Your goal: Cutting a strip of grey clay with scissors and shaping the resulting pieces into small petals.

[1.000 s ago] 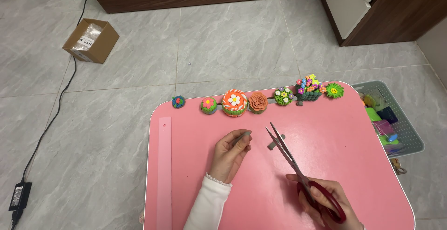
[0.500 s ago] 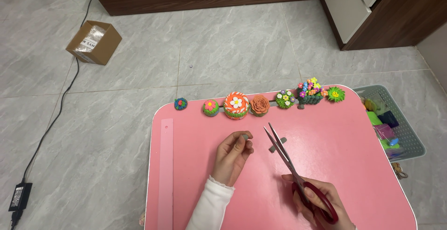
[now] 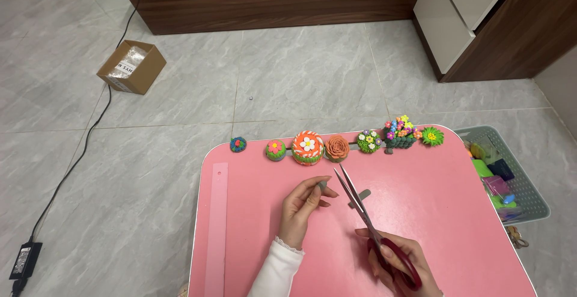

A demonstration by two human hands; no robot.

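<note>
My right hand (image 3: 398,262) grips red-handled scissors (image 3: 366,219) whose blades stand apart and point up-left over the pink table (image 3: 433,207). My left hand (image 3: 303,210) pinches a small grey-green piece of clay (image 3: 323,184) between thumb and fingers, just left of the blade tips. Another small grey clay bit (image 3: 363,195) lies on the table beside the blades. A row of coloured clay flowers and small cakes (image 3: 336,147) lines the far edge of the table.
A pink ruler (image 3: 216,225) lies along the table's left edge. A grey basket (image 3: 529,189) with coloured clay packs stands on the floor at the right. A cardboard box (image 3: 132,66), a black cable and a power adapter (image 3: 25,260) are on the tiled floor at left.
The scissors' blades have come closer to the clay in my left hand. The view has shifted slightly; both hands stay in about the same places.
</note>
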